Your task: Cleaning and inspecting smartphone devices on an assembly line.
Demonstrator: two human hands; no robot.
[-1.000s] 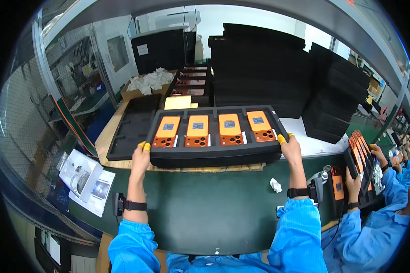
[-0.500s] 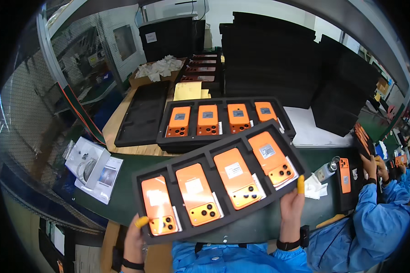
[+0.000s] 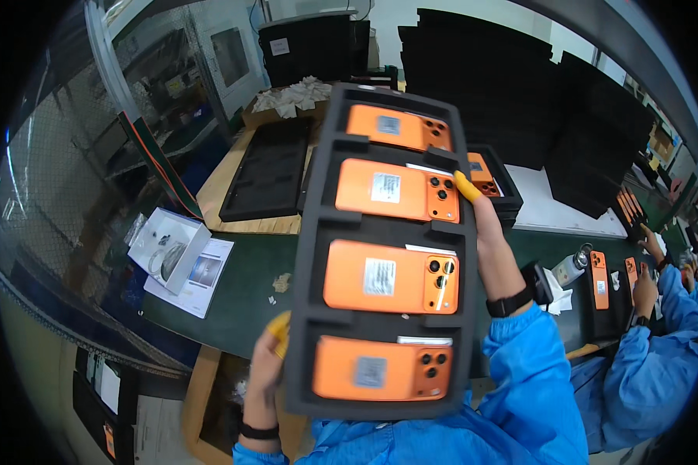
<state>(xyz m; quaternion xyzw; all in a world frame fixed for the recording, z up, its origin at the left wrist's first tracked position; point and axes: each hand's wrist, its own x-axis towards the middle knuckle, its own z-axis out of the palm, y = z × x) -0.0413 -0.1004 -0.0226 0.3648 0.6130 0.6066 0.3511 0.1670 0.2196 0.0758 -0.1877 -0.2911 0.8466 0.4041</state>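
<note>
I hold up a black foam tray (image 3: pixel 380 229), its long side now running away from me. Several orange smartphones (image 3: pixel 349 267) lie back-up in its slots, with pale labels and camera bumps toward the right. White strips sit beside the phones. My right hand (image 3: pixel 492 236) is closed on the tray's right edge, a yellow finger cot showing on top. At the lower left edge is my left hand (image 3: pixel 266 363), closed against the tray and slightly blurred; its yellow-covered fingers are partly hidden.
Behind the raised tray, another tray (image 3: pixel 508 205) with orange phones shows partly. A dark tray (image 3: pixel 264 174) lies on the wooden board. Left stands a white box (image 3: pixel 167 248) on papers. To the right are a bottle (image 3: pixel 572 267) and a co-worker's sleeve (image 3: pixel 636 380). Black stacks (image 3: pixel 481 85) rise behind.
The tray has been lifted and turned from crosswise to lengthwise, so the phones' cameras now point right. Both hands moved with it, the right one up and away. The tray behind is now mostly covered.
</note>
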